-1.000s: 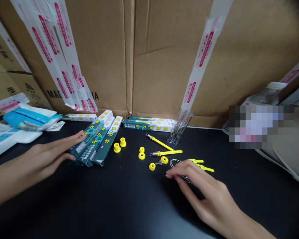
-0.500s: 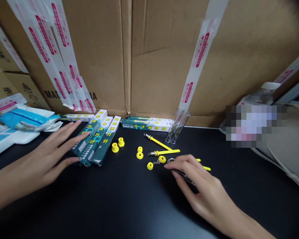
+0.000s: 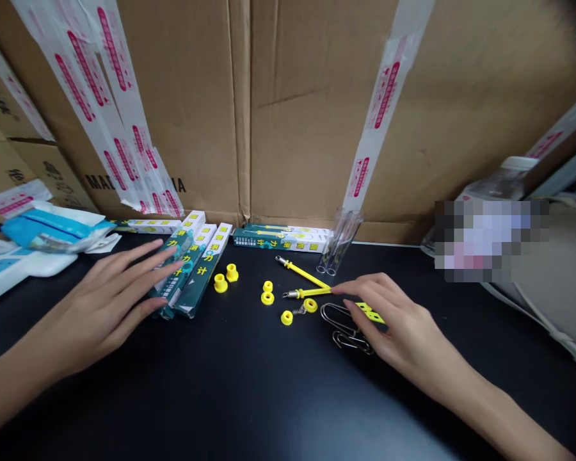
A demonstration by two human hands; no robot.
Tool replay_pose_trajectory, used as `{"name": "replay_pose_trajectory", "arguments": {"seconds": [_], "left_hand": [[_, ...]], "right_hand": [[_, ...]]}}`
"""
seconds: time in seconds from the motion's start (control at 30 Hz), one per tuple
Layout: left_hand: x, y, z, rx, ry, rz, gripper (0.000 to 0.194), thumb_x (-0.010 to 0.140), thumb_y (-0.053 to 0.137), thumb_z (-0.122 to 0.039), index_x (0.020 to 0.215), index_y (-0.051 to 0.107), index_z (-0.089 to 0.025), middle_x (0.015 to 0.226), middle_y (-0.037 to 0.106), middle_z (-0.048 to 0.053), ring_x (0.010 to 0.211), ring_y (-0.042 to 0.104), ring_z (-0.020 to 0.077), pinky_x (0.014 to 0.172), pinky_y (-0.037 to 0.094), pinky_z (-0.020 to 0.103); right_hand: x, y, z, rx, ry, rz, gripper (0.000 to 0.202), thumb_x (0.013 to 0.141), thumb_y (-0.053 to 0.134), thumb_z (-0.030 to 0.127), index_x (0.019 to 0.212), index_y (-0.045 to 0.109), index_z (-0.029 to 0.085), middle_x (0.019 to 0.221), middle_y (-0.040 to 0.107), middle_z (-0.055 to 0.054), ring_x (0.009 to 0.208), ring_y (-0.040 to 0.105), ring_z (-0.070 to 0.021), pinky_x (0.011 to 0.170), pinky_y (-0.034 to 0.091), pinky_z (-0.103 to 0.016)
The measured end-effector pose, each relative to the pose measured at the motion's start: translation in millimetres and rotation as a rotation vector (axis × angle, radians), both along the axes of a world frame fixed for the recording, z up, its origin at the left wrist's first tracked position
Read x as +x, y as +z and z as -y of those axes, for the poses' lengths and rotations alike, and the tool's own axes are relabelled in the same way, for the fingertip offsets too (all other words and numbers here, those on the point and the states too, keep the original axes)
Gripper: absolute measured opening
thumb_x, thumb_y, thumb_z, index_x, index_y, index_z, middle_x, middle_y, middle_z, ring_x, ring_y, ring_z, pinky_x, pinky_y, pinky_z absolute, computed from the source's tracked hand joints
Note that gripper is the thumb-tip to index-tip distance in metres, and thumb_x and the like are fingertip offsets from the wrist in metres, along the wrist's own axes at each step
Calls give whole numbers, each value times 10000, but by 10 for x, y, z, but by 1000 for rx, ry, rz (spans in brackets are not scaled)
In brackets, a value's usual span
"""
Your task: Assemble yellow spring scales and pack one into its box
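Note:
My left hand point(image 3: 120, 282) is spread, with its fingers over several slim green-and-white boxes point(image 3: 204, 272). My right hand point(image 3: 393, 314) has its forefinger at the end of a yellow rod with a metal tip point(image 3: 310, 292); its thumb stays apart. A second yellow rod point(image 3: 302, 275) meets the first at an angle. Bent metal hooks point(image 3: 348, 336) lie below the right thumb, and yellow flat pieces with holes point(image 3: 370, 312) show partly behind it. Several yellow collars, one a flanged cap point(image 3: 221, 283), lie between the hands. A small spring point(image 3: 298, 312) lies between two yellow rings.
Clear tubes point(image 3: 338, 246) stand leaning by the cardboard wall point(image 3: 297, 128), beside more boxes point(image 3: 281, 240). A plastic bottle point(image 3: 502, 182) and a beige bag point(image 3: 552, 269) are at the right. A blue-and-white packet point(image 3: 57, 230) lies at the left on the black table point(image 3: 230, 397).
My right hand has left the metal hooks, uncovering them, and moved up to the yellow rod's end. My left hand has shifted slightly right over the boxes.

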State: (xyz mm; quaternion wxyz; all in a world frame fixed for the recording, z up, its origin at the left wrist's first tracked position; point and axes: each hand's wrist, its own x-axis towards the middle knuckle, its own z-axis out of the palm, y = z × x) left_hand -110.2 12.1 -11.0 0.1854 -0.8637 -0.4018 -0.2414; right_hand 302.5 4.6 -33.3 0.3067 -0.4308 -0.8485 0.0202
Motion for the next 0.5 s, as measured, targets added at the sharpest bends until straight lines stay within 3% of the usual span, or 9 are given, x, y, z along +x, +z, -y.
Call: {"name": "replay_pose_trajectory", "arguments": {"seconds": [0.1, 0.27, 0.37, 0.5], "left_hand": [[208, 53, -5, 58, -117, -154, 519, 1004, 469, -192, 1502, 413, -327, 1302, 695, 16, 1242, 604, 263, 1044, 476, 481], [539, 67, -225, -128, -116, -230, 416, 1043, 455, -335, 1426, 521, -186, 1438, 582, 142, 1277, 581, 329, 1027, 512, 487], [663, 47, -400, -198, -133, -323, 470, 971, 528, -144, 1441, 501, -149, 1497, 508, 186, 1349, 513, 351, 1051, 491, 510], [736, 11, -553, -284, -101, -389, 493, 871, 474, 30, 1307, 623, -148, 1375, 620, 187, 1143, 679, 304, 886, 591, 421]], "right_hand": [[18, -22, -137, -8, 43, 18, 254, 995, 482, 127, 1193, 614, 213, 1074, 677, -101, 1039, 616, -263, 873, 574, -444], [-17, 14, -359, -7, 108, 104, 289, 968, 504, 108, 1206, 655, 174, 1155, 678, -127, 1080, 642, -262, 949, 571, -466], [-71, 50, -437, -37, 119, 164, 327, 940, 567, 127, 1250, 660, 168, 1210, 668, -144, 1106, 653, -278, 965, 572, -487], [-122, 46, -486, -68, 128, 181, 345, 939, 604, 139, 1280, 656, 156, 1179, 712, -136, 1104, 667, -278, 965, 579, -477]]}}
